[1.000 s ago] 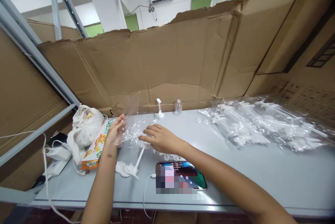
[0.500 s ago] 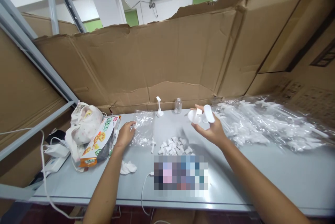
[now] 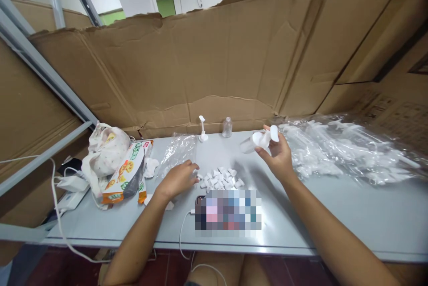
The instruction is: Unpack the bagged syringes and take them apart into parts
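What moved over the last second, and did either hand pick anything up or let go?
The right hand left the clear bag, uncovering the pile of small white caps, and rose to the right with a white plastic piece in its grip. The left hand slid off the bag toward the caps, palm down. The snack box, small bottle and bagged parts stayed put.

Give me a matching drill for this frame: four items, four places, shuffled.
Items:
1. white caps
2. snack box
3. small bottle
4. bagged parts

Places:
A. far right of the table
B. at the back, by the cardboard wall
C. loose pile beside the left hand
D. left end, against the cloth bag

Pairs: 1-C, 2-D, 3-B, 4-A
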### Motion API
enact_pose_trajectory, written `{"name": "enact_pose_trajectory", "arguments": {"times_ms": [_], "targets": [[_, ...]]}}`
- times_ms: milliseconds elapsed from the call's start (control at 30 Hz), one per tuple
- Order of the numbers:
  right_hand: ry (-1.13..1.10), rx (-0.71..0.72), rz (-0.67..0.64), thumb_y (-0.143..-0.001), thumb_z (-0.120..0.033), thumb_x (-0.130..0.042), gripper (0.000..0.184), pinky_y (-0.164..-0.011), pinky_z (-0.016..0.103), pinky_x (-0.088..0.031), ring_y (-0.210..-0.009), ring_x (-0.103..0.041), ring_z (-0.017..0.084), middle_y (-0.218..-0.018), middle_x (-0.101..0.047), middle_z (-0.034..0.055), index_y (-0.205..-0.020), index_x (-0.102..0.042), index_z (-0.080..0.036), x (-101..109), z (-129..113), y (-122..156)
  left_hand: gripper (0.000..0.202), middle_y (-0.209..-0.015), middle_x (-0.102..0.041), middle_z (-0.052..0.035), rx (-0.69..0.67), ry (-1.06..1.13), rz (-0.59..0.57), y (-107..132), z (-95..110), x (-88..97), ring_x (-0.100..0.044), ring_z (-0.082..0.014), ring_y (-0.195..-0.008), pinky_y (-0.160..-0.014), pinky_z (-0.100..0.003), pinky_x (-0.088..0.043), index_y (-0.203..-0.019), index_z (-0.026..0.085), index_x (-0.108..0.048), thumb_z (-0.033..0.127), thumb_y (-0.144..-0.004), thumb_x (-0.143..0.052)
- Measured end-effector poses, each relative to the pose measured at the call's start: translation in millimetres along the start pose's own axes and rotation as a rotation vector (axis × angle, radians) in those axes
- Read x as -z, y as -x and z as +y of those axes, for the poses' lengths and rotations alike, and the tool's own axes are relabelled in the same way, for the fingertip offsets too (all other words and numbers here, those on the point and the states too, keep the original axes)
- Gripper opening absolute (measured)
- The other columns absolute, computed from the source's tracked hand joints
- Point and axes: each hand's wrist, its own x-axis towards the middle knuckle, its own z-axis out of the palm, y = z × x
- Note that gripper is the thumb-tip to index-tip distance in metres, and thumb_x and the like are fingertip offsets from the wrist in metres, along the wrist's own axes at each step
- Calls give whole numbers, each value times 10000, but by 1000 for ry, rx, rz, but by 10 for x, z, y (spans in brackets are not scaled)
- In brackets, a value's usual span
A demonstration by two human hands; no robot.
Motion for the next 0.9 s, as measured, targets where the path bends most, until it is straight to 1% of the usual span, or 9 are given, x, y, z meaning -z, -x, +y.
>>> {"name": "enact_pose_trajectory", "arguments": {"times_ms": [33, 133, 300, 400, 533, 633, 767, 833, 900], "targets": [[-24, -9, 11, -742, -400, -704, 640, -964, 440, -447, -1141, -552, 279, -1284, -533, 128, -1312, -460, -238, 1, 8, -3, 318, -1118, -616, -91, 18, -33, -36, -3, 36, -28, -623, -246, -933, -810, -329, -447, -1125, 200, -613, 255, -820, -541], [-79, -40, 37, -728, -429, -708, 670, -958, 445, -452, -1124, -562, 279, -1288, -528, 128, -1321, -456, -245, -1, 34, -19, 267, -1064, -621, -110, 50, -100, -70, -37, 67, -108, -628, -257, -917, -768, -333, -445, -1066, 175, -620, 231, -850, -473], [-110, -89, 56, -721, -437, -710, 639, -926, 432, -471, -1096, -571, 272, -1221, -567, 122, -1288, -489, -244, -10, 60, -35, 242, -1028, -631, -113, 34, -156, -81, -64, 112, -145, -630, -263, -905, -741, -336, -440, -1002, 184, -627, 266, -879, -436], [-137, -107, 60, -711, -414, -724, 607, -905, 411, -481, -1073, -578, 261, -1201, -576, 116, -1255, -517, -241, -21, 66, -28, 235, -1007, -645, -130, 30, -134, -76, -78, 179, -165, -632, -281, -903, -737, -348, -439, -983, 170, -627, 268, -878, -441], [-154, -131, 47, -706, -396, -732, 601, -908, 402, -476, -1061, -582, 251, -1187, -584, 100, -1251, -525, -250, -41, 72, -14, 249, -1008, -671, -126, 16, -97, -73, -118, 250, -221, -631, -270, -932, -762, -334, -435, -1058, 173, -602, 239, -884, -436], [-155, -140, 49, -698, -400, -738, 587, -903, 390, -479, -1068, -579, 250, -1186, -587, 84, -1235, -539, -268, -55, 76, -7, 304, -1014, -683, -113, 22, -28, -43, -140, 282, -256, -633, -256, -948, -777, -319, -434, -1163, 191, -554, 228, -901, -404], [-179, -152, 42, -691, -394, -747, 563, -880, 371, -484, -1046, -582, 241, -1158, -597, 67, -1209, -556, -284, -68, 67, 2, 312, -961, -692, -95, 19, 96, 3, -160, 326, -265, -638, -261, -917, -755, -326, -444, -1175, 214, -552, 232, -900, -404], [-205, -169, 45, -686, -392, -750, 548, -871, 363, -484, -1045, -581, 239, -1147, -600, 58, -1193, -565, -295, -74, 53, 9, 304, -927, -690, -82, 21, 135, 63, -175, 364, -254, -637, -255, -892, -754, -331, -447, -1160, 215, -562, 219, -895, -412], [-237, -193, 52, -688, -394, -745, 525, -865, 357, -484, -1042, -583, 235, -1145, -604, 44, -1176, -570, -312, -85, 34, 15, 290, -906, -676, -64, 10, 185, 178, -195, 419, -243, -632, -235, -864, -763, -331, -449, -1146, 218, -567, 217, -895, -421]]}}
